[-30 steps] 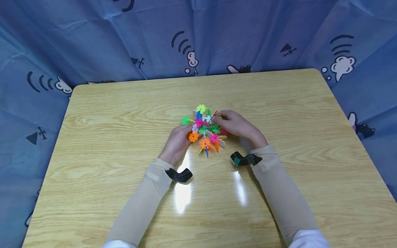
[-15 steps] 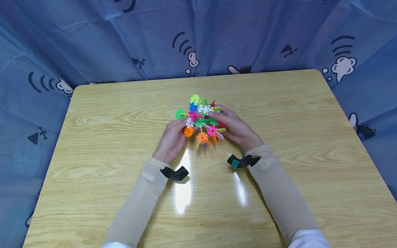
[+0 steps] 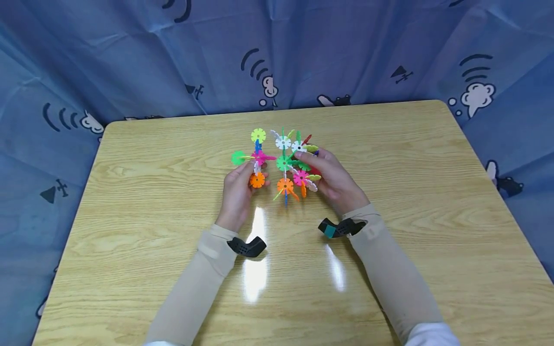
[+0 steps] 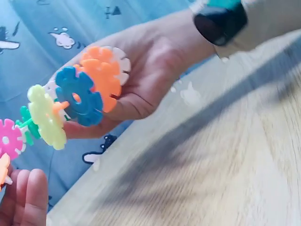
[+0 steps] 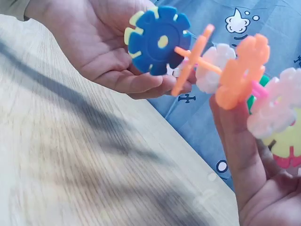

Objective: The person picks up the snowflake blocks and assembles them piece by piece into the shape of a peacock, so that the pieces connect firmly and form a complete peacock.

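My left hand [image 3: 235, 198] pinches a small cluster of interlocking plastic snowflake discs [image 3: 258, 157], with yellow, blue, pink, green, white and orange pieces. A larger cluster of such discs [image 3: 284, 163] is gripped by my right hand [image 3: 338, 185], thumb on its near face. The head view shows a narrow gap between the two clusters, both held above the table. In the left wrist view, an orange disc [image 4: 102, 77] and a blue disc [image 4: 79, 96] stand in front of the right hand. The right wrist view has an orange disc [image 5: 244, 70] above the right fingers. Some pieces are hidden behind the hands.
A light wood-grain table [image 3: 151, 202] with rounded far corners lies under the hands. Behind and beside it hangs a blue printed curtain [image 3: 329, 57]. Black camera mounts [image 3: 246, 247] sit on both wrists over beige sleeves.
The discs formed one bunch between both hands. It has been raised and now stands as two clusters, the smaller shifted left with my left hand, the larger kept in my right.
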`<action>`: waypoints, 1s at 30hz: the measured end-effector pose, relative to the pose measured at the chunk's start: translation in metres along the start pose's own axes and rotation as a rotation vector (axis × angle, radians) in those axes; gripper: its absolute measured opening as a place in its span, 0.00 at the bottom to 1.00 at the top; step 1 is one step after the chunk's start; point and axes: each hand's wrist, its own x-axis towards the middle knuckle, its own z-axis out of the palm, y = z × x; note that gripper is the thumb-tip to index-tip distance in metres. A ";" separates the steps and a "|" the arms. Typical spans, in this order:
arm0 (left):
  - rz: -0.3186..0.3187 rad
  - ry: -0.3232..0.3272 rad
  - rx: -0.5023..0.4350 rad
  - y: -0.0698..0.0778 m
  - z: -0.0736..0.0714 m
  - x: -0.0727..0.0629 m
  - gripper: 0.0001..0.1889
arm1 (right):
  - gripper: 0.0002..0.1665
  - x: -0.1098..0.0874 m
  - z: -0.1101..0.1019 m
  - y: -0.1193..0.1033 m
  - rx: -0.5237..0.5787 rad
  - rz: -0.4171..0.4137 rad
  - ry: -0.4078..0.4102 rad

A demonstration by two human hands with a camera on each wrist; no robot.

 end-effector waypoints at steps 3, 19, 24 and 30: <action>0.053 0.023 0.025 -0.001 0.002 -0.001 0.18 | 0.11 0.000 0.000 -0.002 0.017 0.002 0.014; 0.181 0.127 0.281 -0.004 0.006 -0.005 0.15 | 0.17 -0.003 0.003 -0.004 0.013 -0.005 0.041; 0.227 0.143 0.365 -0.005 0.006 -0.006 0.14 | 0.14 -0.003 0.003 -0.006 -0.025 -0.005 0.062; 0.245 0.124 0.399 -0.006 0.007 -0.005 0.17 | 0.13 -0.005 0.001 -0.008 -0.016 -0.007 0.046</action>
